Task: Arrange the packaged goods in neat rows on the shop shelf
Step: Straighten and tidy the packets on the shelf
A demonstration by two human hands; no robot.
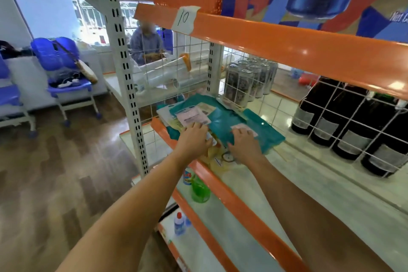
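Flat teal packets (227, 117) with white and pink labels lie in a loose overlapping pile at the left end of the white shelf (326, 192). Yellowish packets (217, 154) stick out from under them near the orange front edge. My left hand (194, 137) rests on the left part of the pile, fingers curled over the packets' near edge. My right hand (245, 143) lies on a teal packet beside it, fingers bent on its near edge by a pink label. Whether either hand grips a packet is not plain.
A wire grid (247, 86) backs the shelf, with cans (249, 79) and dark bottles (344, 123) behind it. An orange shelf edge (287, 44) hangs overhead. Lower shelves hold a green bottle (199, 190) and a small white bottle (180, 224). Blue chairs (64, 66) stand on the left.
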